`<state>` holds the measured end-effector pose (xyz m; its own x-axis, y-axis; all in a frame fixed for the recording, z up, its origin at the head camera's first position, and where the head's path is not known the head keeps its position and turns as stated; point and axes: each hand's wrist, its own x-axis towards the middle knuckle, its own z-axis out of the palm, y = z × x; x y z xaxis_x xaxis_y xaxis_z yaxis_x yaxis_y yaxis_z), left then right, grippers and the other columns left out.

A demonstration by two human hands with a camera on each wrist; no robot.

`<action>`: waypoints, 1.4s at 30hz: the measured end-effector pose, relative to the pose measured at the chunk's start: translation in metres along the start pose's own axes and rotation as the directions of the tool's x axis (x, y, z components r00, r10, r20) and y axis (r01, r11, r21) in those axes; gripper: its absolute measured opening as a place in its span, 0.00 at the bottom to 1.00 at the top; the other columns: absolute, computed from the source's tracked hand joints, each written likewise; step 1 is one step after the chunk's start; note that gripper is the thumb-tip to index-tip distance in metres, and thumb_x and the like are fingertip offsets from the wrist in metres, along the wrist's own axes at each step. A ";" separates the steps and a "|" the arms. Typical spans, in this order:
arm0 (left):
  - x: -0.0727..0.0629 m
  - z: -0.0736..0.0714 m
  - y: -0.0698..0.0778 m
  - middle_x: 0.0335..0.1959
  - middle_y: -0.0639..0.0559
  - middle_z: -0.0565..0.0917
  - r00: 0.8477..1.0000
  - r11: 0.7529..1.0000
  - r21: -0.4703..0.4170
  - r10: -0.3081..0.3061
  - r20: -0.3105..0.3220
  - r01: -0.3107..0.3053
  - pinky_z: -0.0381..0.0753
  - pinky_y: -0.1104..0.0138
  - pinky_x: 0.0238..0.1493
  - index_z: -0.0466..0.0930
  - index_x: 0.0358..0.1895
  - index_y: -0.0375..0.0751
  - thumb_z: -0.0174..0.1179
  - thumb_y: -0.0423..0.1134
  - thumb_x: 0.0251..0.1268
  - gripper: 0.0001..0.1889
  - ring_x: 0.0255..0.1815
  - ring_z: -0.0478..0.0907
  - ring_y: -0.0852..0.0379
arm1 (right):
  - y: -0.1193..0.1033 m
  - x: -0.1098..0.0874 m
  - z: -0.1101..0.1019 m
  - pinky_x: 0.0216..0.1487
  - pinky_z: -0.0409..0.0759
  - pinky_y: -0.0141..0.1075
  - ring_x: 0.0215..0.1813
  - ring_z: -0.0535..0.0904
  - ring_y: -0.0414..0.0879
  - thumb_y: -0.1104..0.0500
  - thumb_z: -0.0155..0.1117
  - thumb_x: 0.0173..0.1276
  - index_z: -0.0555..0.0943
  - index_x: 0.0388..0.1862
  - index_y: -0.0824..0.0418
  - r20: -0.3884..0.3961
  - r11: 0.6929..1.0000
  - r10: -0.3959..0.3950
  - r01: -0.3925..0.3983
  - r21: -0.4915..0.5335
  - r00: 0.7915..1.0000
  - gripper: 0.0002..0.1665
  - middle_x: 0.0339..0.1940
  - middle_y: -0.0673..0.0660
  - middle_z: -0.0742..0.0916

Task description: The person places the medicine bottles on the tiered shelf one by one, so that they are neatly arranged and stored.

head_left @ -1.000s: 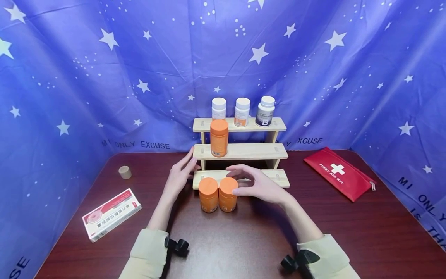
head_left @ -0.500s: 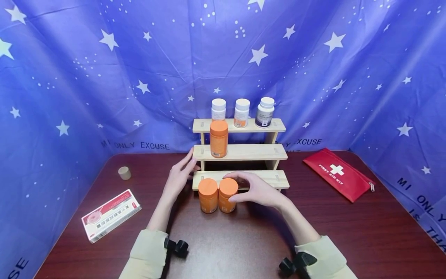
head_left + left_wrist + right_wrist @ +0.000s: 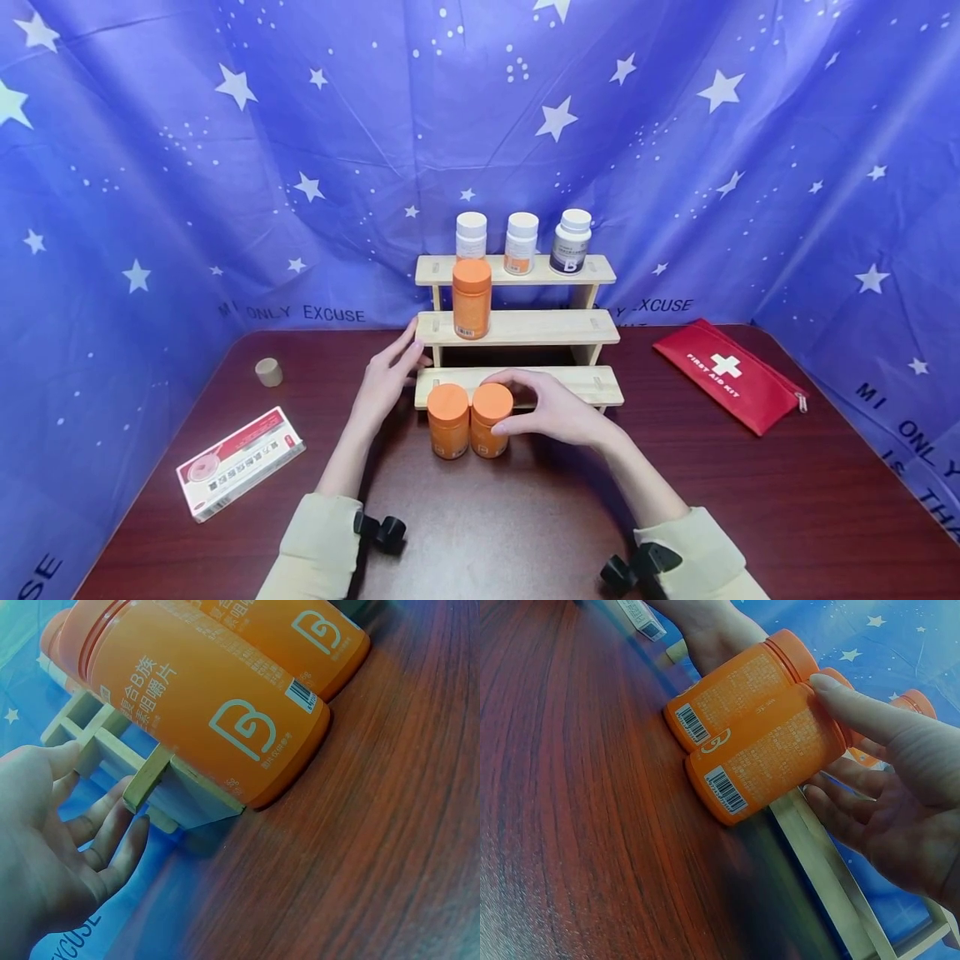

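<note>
Two orange pill bottles stand upright side by side on the table, before the lowest step of a wooden three-step rack (image 3: 517, 327). My right hand (image 3: 553, 406) grips the right orange bottle (image 3: 491, 433) near its top, thumb in front and fingers behind. Against it stands the left orange bottle (image 3: 448, 433), which neither hand touches. My left hand (image 3: 386, 379) rests at the rack's left end with loosely bent fingers, also visible beside the rack in the left wrist view. A third orange bottle (image 3: 472, 304) stands on the middle step.
On the top step are two white bottles (image 3: 521, 243) and a white-capped dark-labelled bottle (image 3: 571, 242). A red first aid pouch (image 3: 727, 375) lies at right. A medicine box (image 3: 240, 463) and a small beige cylinder (image 3: 268, 372) are at left. A starry curtain hangs behind.
My right hand has shifted slightly left, its thumb coming further across the front of the right orange bottle. Both front bottles and my left hand stay practically in place.
</note>
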<state>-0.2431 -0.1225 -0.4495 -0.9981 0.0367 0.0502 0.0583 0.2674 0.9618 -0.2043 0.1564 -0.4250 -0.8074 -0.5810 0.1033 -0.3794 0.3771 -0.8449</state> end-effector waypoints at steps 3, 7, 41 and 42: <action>0.003 0.001 -0.005 0.49 0.38 0.89 1.000 1.000 0.004 0.016 -0.005 -0.016 0.89 0.58 0.52 0.62 0.79 0.69 0.52 0.61 0.78 0.30 0.50 0.85 0.51 | 0.001 0.000 0.000 0.63 0.79 0.31 0.57 0.83 0.40 0.53 0.80 0.60 0.81 0.63 0.48 -0.004 1.000 -0.008 0.008 -0.004 1.000 0.32 0.54 0.46 0.88; 0.004 0.001 -0.007 0.48 0.37 0.89 1.000 1.000 0.010 0.019 -0.004 -0.019 0.89 0.58 0.52 0.62 0.79 0.69 0.52 0.62 0.78 0.30 0.50 0.85 0.50 | 0.002 -0.001 -0.001 0.63 0.79 0.31 0.57 0.83 0.40 0.54 0.79 0.61 0.80 0.62 0.47 0.008 1.000 -0.022 0.022 0.016 1.000 0.30 0.53 0.46 0.88; 0.003 0.001 -0.005 0.49 0.32 0.88 1.000 0.999 -0.031 0.024 0.006 -0.023 0.89 0.58 0.52 0.63 0.78 0.68 0.53 0.56 0.80 0.27 0.50 0.85 0.49 | -0.013 -0.013 -0.036 0.55 0.87 0.36 0.55 0.86 0.46 0.61 0.77 0.63 0.79 0.62 0.55 -0.245 0.988 0.027 0.010 0.151 0.969 0.28 0.56 0.55 0.86; 0.004 0.001 -0.006 0.49 0.33 0.88 1.000 0.999 -0.027 0.027 0.003 -0.027 0.89 0.59 0.52 0.63 0.78 0.69 0.53 0.57 0.79 0.28 0.49 0.85 0.50 | -0.013 -0.014 -0.037 0.55 0.87 0.35 0.55 0.86 0.45 0.61 0.77 0.63 0.79 0.62 0.56 -0.257 0.988 0.027 0.014 0.154 0.966 0.28 0.56 0.55 0.86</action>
<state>-0.2471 -0.1232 -0.4556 -0.9961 0.0465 0.0756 0.0846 0.2407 0.9669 -0.2049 0.1861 -0.3958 -0.9062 -0.3661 0.2117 -0.3160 0.2532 -0.9143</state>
